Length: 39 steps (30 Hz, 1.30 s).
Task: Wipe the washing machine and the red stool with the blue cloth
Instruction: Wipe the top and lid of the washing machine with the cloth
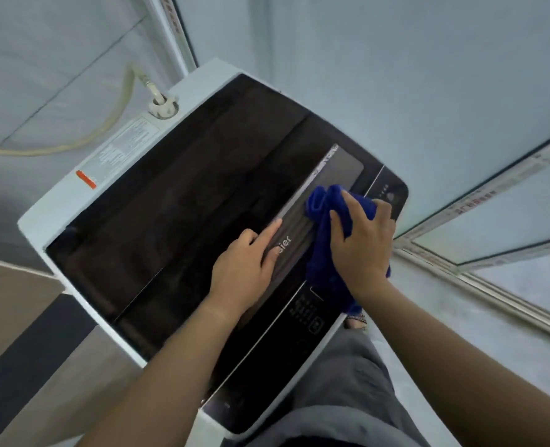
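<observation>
Head view shows you standing over the washer (57, 217), a white top-loader with a dark glass lid (177, 195), seen at a slant. Your right hand (362, 243) presses the cloth (319, 204), a bunched blue one, onto the grey handle strip (299, 227) at the lid's front edge; its fingers (338, 221) are clenched around the cloth, thumb on the far side, and part of the cloth hangs below your wrist toward the control panel (302, 314). Your left hand (241, 272) lies just beside it on the lid, grasping nothing, fingers loosely curled with the forefinger stretched out along the strip's edge, its tip close to the cloth but apart from it. At the washer's back rim a pale hose (115, 124) runs into a white inlet fitting (162, 106), with a label (119, 150) and an orange sticker (86, 179) near it. Grey trousers (348, 382) show below the panel. A window frame (493, 221) stands at the right.
</observation>
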Motion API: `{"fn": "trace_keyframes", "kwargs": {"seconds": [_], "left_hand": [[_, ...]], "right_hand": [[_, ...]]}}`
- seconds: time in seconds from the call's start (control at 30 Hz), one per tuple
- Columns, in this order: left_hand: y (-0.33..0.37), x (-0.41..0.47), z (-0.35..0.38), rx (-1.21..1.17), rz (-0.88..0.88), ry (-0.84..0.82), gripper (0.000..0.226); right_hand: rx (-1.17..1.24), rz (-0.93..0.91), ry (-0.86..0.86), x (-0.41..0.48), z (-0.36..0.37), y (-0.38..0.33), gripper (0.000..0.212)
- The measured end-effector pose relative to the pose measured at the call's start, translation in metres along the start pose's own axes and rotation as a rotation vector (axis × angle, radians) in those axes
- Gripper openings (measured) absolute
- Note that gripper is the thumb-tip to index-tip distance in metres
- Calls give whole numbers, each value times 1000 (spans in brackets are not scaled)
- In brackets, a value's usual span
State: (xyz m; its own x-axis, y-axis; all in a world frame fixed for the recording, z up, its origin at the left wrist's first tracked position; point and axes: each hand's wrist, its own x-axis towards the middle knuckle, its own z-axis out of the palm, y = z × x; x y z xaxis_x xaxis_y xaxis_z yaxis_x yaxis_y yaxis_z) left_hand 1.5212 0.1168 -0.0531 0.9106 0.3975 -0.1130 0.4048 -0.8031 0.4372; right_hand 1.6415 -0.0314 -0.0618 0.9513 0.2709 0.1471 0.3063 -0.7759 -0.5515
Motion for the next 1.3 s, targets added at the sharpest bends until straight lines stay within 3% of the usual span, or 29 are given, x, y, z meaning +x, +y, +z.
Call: {"fn": "trace_keyframes", "kwargs": {"seconds": [0.17,0.27,0.5,0.8,1.1,1.3], "left_hand": [[-25,-21,-9,-190,75,-54,46],[-31,-20,-8,-242,117,-23,44],[-25,-24,-6,-169,128,63,44],[-22,-26,-6,-160,50,20,47],[-8,-20,-8,-90,87,8,55],[5,-7,-2,34,71,-5,56]], "right_hand": [[3,3,-8,-68,4,-28,39],[-23,14,-11,-60,5,-31,39],[-49,97,5,-13,10,-38,40],[-31,-80,-97,-76,8,-40,38],[35,134,11,14,2,-11,38],[96,143,68,-33,-6,24,38]]}}
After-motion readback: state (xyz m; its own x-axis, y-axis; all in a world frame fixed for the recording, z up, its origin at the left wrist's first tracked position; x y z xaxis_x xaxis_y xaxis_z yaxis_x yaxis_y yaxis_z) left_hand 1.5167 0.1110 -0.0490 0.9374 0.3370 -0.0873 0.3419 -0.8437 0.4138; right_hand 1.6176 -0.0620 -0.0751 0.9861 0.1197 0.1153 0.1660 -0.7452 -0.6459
